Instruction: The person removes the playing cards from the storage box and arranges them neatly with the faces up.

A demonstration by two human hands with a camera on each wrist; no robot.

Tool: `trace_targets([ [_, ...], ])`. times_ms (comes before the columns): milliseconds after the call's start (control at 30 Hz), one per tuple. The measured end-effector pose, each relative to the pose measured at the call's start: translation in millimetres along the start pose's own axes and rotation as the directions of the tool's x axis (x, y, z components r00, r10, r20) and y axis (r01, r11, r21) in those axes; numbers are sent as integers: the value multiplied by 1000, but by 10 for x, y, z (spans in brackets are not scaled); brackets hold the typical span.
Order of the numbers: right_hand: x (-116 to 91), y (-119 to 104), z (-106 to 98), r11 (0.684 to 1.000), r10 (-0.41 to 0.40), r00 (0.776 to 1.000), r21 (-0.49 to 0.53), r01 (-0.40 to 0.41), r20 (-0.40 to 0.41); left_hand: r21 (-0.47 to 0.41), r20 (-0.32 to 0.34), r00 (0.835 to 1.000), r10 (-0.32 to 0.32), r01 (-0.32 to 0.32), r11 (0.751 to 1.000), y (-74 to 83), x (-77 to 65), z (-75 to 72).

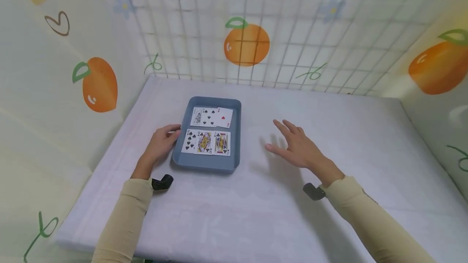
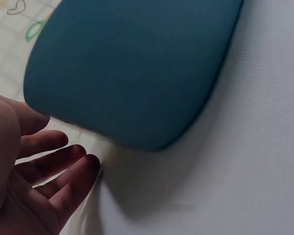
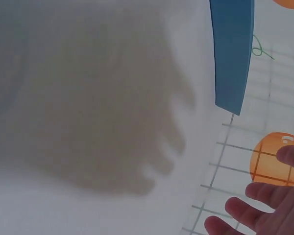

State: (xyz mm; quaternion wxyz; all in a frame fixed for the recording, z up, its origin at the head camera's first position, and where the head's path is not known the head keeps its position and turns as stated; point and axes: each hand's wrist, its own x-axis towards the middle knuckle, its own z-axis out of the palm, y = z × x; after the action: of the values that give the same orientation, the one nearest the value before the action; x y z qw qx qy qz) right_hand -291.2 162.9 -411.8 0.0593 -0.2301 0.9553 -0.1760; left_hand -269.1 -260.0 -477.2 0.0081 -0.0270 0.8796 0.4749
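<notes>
A blue-grey tray (image 1: 206, 162) lies on the table with playing cards laid face up in two rows. The back row has a card with a black-and-white figure (image 1: 198, 116), a black five (image 1: 209, 117) and an ace of hearts (image 1: 224, 117). In front are a black number card (image 1: 189, 141) and two face cards (image 1: 221, 143), edges overlapping. My left hand (image 1: 163, 142) is at the tray's left side, thumb and fingertips right by its wall, fingers loosely bent. To the right of the tray, my right hand (image 1: 297, 148) hovers over the table, fingers spread and holding nothing.
A white cloth covers the table (image 1: 351, 133). Behind it stands a wire grid (image 1: 292, 44) under a fruit-printed sheet, and printed sheets hang on both sides. A black wrist device (image 1: 162, 182) sits at the left cuff, another (image 1: 313, 191) at the right.
</notes>
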Motion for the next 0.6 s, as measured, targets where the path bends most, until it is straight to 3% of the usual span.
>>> trace_targets([
  [267, 108, -103, -20, 1000, -15, 1000, -9, 15, 1, -86, 39, 998, -41, 45, 995, 17, 27, 36],
  [600, 396, -424, -46, 999, -29, 999, -37, 29, 17, -239, 68, 989, -134, 147, 960, 26, -16, 72],
])
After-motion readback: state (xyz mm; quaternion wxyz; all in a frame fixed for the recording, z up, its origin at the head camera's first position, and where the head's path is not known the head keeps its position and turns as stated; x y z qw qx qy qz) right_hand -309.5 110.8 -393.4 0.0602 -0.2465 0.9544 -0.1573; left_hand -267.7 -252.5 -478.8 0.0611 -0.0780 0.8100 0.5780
